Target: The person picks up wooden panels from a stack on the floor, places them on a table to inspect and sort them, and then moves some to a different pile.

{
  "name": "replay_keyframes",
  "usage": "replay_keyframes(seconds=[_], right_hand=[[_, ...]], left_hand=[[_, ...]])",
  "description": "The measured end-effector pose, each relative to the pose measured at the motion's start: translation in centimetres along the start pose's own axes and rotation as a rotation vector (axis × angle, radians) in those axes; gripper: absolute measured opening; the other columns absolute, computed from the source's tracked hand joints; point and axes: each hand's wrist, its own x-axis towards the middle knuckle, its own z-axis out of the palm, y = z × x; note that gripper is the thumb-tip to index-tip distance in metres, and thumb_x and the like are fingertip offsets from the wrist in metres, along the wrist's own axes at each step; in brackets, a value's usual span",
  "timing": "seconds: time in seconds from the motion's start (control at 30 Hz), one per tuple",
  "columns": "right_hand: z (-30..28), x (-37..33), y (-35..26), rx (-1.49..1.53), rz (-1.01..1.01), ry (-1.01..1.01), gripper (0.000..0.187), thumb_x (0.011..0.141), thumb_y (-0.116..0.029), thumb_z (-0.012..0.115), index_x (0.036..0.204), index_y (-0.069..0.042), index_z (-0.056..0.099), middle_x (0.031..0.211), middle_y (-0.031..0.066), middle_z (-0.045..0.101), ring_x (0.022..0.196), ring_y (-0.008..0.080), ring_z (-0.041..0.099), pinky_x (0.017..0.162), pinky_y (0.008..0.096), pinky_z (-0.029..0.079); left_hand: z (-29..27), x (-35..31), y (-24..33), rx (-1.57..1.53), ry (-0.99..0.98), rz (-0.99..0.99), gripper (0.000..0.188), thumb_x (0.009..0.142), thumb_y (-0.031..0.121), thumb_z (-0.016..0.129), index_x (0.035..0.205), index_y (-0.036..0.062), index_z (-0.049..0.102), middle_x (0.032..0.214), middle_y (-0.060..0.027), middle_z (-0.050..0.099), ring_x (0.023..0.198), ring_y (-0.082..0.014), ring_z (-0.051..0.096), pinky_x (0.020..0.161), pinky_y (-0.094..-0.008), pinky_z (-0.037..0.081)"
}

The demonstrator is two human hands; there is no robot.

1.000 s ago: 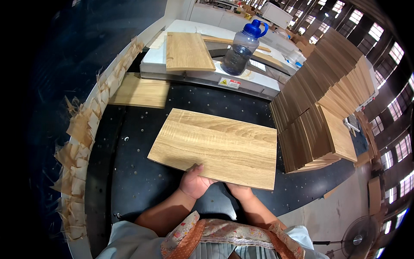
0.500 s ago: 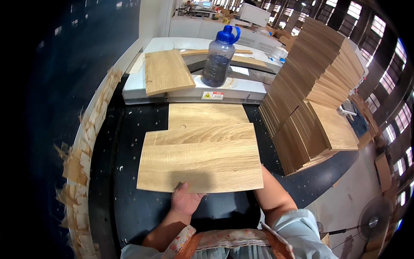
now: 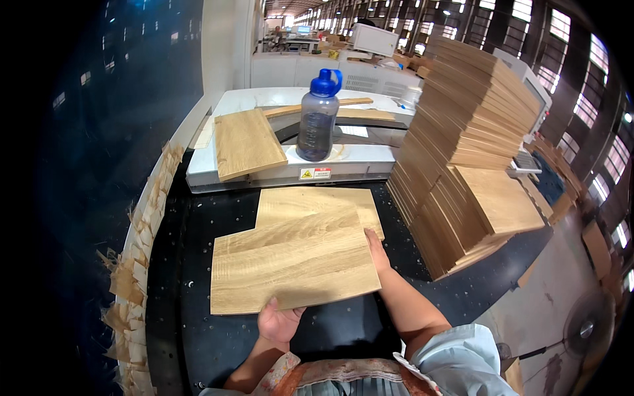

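A light wood-grain board is held over the black table, tilted a little with its right side farther away. My left hand grips its near edge, thumb on top and the fingers hidden beneath. At the right edge, my right hand is closed on the same board, its fingers partly behind it. Beyond and partly under it lies a second wood-grain board on the table. Whether the two boards touch cannot be made out.
A tall stack of boards stands at the right. Behind the table, a white ledge carries a loose board and a blue-capped water bottle. Ragged tape lines the left edge. A fan stands at lower right.
The held board has turned, its right end swinging away from me. My right hand, hidden before, now shows at the right edge. The view has tipped upward.
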Motion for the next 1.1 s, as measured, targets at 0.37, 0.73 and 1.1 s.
replay_keyframes(seconds=[0.37,0.73,1.1], right_hand=[[-10.1,-19.9,-1.9,0.001,0.031,0.004,0.055,0.079,-0.025,0.065,0.123,0.002,0.044,0.133,0.0208,0.039,0.128,0.0352,0.034,0.105,0.0434,0.03],[-11.0,-27.8,-1.7,-0.051,0.108,0.219,0.045,0.073,-0.017,0.064,0.115,-0.003,0.053,0.128,0.0161,0.048,0.123,0.0343,0.042,0.1,0.0473,0.032],[-10.3,-27.6,-1.1,-0.083,0.081,0.233,0.043,0.073,-0.015,0.062,0.112,-0.001,0.054,0.125,0.0183,0.049,0.12,0.0372,0.043,0.1,0.0475,0.031]], left_hand=[[1.4,-0.6,2.6,0.0,0.106,0.109,0.049,0.086,0.015,0.053,0.131,0.0045,0.036,0.13,-0.0154,0.047,0.117,-0.0337,0.048,0.089,-0.0509,0.049],[-2.1,5.6,6.8,0.108,0.432,0.018,0.038,0.089,0.015,0.048,0.125,0.0036,0.042,0.125,-0.0149,0.05,0.116,-0.0323,0.049,0.095,-0.052,0.042],[1.4,5.2,7.3,0.367,0.517,0.068,0.072,0.083,0.02,0.061,0.139,-0.0032,0.021,0.145,-0.0253,0.018,0.134,-0.0381,0.022,0.107,-0.0427,0.026]])
